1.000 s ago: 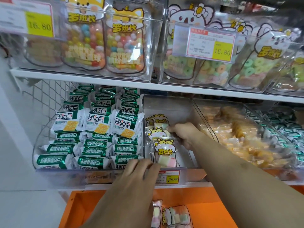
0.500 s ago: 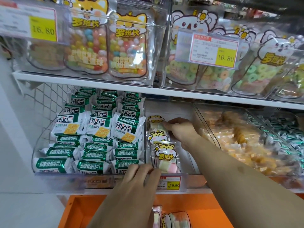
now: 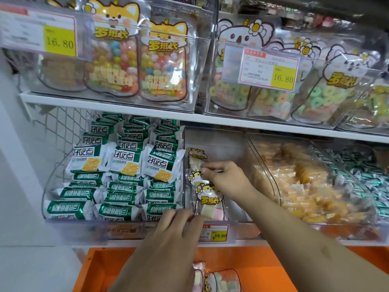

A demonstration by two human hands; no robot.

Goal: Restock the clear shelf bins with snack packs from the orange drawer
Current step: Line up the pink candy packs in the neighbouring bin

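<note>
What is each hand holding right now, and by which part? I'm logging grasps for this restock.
The right hand pinches a marshmallow pack by its top edge inside the clear bin. The left hand rests its fingers on the bin's front lip, holding nothing.

The right hand [image 3: 226, 178] creeps deeper into the clear bin [image 3: 221, 140], off the front cat-print pack [image 3: 208, 199] and up to the middle pack [image 3: 196, 175], fingertips now pinching its top edge. The left hand's [image 3: 168, 239] fingers slide right along the bin's front lip, toward the price tag [image 3: 215, 233].
</note>
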